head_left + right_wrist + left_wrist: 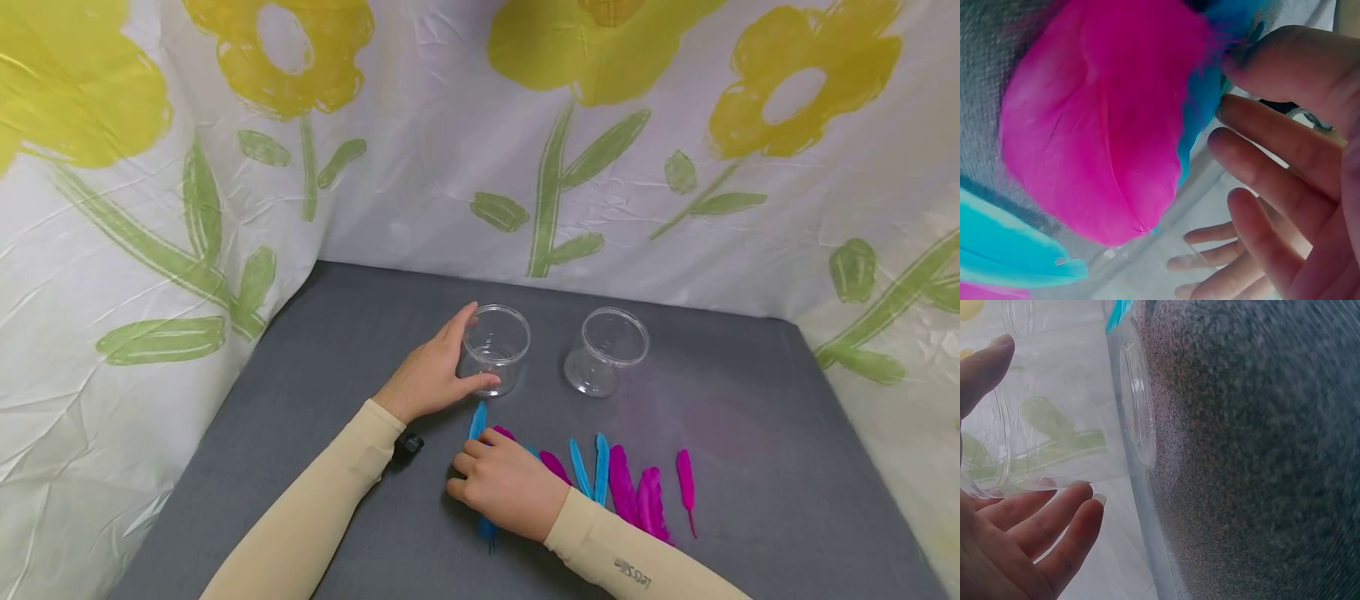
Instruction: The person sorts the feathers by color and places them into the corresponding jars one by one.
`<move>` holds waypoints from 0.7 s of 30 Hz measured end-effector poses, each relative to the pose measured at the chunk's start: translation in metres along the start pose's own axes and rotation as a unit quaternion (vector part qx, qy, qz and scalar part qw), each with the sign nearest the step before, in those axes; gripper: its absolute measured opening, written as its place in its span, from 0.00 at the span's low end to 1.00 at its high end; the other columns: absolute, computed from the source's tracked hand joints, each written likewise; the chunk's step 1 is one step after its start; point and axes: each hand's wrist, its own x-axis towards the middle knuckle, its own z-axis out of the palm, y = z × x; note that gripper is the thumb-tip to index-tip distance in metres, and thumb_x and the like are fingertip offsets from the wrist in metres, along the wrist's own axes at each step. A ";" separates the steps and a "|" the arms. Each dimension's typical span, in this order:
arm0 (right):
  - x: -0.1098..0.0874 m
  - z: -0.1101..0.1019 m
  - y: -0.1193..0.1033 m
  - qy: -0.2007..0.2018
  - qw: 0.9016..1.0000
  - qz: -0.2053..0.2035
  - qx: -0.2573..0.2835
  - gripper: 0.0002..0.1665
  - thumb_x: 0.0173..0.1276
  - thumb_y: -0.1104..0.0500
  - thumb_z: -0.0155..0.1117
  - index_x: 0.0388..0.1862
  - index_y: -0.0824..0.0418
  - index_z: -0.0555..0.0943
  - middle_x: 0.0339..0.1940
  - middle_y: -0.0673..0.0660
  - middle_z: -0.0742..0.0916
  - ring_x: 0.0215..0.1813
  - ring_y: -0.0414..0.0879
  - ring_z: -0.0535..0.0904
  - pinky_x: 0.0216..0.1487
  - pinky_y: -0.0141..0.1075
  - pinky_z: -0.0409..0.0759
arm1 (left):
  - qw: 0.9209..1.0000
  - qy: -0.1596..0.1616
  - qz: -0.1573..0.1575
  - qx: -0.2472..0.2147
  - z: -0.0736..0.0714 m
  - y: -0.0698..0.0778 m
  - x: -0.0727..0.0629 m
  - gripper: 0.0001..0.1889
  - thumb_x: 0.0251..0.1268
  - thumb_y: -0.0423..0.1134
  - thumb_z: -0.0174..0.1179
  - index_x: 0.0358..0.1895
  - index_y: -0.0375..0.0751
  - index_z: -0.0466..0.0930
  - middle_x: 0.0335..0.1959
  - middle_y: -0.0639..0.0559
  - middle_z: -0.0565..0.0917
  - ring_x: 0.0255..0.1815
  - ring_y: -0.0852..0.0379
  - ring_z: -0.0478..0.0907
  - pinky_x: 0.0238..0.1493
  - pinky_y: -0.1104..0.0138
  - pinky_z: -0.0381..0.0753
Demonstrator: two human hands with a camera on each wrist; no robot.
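In the head view, my left hand [431, 371] holds a clear plastic cup [506, 354] at its left side, with the thumb in front and the fingers behind. The left wrist view shows the cup's base [1138, 403] low by the grey cloth. My right hand [510, 483] pinches a blue feather [478, 421] between thumb and index finger, in front of that cup. A magenta feather [1094, 125] fills much of the right wrist view, beside the blue one. Part of the pinched feather is hidden under the right hand.
Another clear cup [615, 337] stands to the right. Below it lie blue feathers [602, 467] and magenta feathers [651, 500], with a single magenta feather [686, 483] farther right. A flowered curtain [435, 183] borders the grey table [750, 400] at the back and sides.
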 end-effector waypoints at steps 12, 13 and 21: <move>0.005 0.003 0.000 0.010 0.999 -0.037 -0.031 0.06 0.69 0.51 0.78 0.35 0.37 0.91 0.32 0.41 0.86 0.37 0.37 0.82 0.39 0.33 0.75 | 1.000 -0.004 -0.004 0.007 0.000 0.002 0.000 0.60 0.66 0.67 0.72 0.91 0.55 0.40 0.84 0.51 0.70 0.64 0.46 0.84 0.38 0.61 0.82; 0.005 0.003 0.000 0.012 0.999 -0.039 -0.033 0.06 0.69 0.51 0.77 0.34 0.37 0.90 0.32 0.41 0.85 0.37 0.37 0.82 0.39 0.33 0.75 | 1.000 -0.005 -0.005 0.008 0.001 0.002 0.000 0.61 0.66 0.68 0.71 0.91 0.56 0.40 0.84 0.51 0.70 0.66 0.47 0.83 0.39 0.61 0.82; 0.005 0.006 0.002 0.012 0.999 -0.043 -0.028 0.05 0.72 0.50 0.76 0.36 0.37 0.90 0.33 0.42 0.85 0.38 0.38 0.82 0.40 0.33 0.75 | 1.000 -0.003 -0.004 0.000 0.001 0.000 0.001 0.60 0.66 0.67 0.72 0.90 0.57 0.40 0.84 0.51 0.70 0.59 0.45 0.86 0.36 0.62 0.80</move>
